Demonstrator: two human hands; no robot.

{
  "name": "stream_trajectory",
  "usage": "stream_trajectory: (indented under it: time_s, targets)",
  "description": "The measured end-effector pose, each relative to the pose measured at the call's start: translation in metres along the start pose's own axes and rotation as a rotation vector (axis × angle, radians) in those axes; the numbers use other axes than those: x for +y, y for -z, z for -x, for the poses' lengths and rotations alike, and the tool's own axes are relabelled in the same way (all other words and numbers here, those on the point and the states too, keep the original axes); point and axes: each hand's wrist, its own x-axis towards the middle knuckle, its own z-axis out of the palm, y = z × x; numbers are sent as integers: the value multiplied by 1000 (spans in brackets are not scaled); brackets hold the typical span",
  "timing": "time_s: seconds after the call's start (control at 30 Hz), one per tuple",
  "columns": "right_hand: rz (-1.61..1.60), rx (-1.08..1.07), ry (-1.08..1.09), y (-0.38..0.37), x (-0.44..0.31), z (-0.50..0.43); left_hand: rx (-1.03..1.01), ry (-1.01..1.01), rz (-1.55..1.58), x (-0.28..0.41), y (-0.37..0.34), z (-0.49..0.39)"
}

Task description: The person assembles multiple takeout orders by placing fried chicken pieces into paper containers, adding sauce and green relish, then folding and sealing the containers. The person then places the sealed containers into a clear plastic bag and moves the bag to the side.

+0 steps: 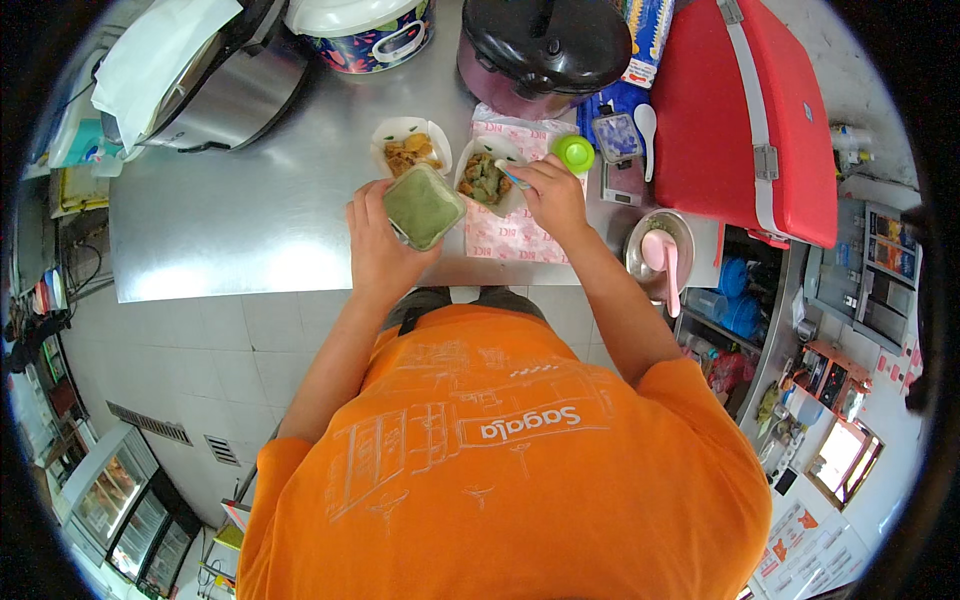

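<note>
My left hand (382,232) grips a squarish tub of green sauce or paste (424,207), tilted so its green face shows. In my right hand (556,193) is a small utensil with a light-blue handle (514,177). Its pale tip lies over a white paper food box (519,201) of browned food topped with something grey-green (485,178). To the left stands a second paper food box (381,129) with golden-brown pieces (411,152), partly behind the tub. The right box rests on pink-printed wrapping paper (517,246), where a bright green round lid or container (573,154) also sits.
A dark-lidded cooker (544,52), a patterned pot (367,45) and a steel pot (232,97) line the table's (225,225) far side. At right are a red cooler box (735,120), a clear small box (616,137), a white spoon (646,139) and a metal bowl (636,247) holding a pink ladle (660,251).
</note>
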Motion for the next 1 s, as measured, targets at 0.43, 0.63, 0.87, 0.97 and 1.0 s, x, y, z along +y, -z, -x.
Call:
stream_trajectory:
  time_s: [0.43, 0.63, 0.87, 0.97, 1.0]
  targets:
    - [-148, 27, -40, -14, -123, -46, 49, -181, -55, 0, 16, -33]
    - [-486, -24, -600, -62, -145, -59, 115, -161, -167, -17, 32, -58]
    - [-898, 93, -1029, -83, -133, -88, 131, -143, -135, -52, 39, -75]
    - [-823, 118, -938, -86, -110, -93, 150, -144, -125, -72, 47, -73]
    - [-754, 116, -869, -88, -102, -94, 150, -134, -124, -78, 51, -71]
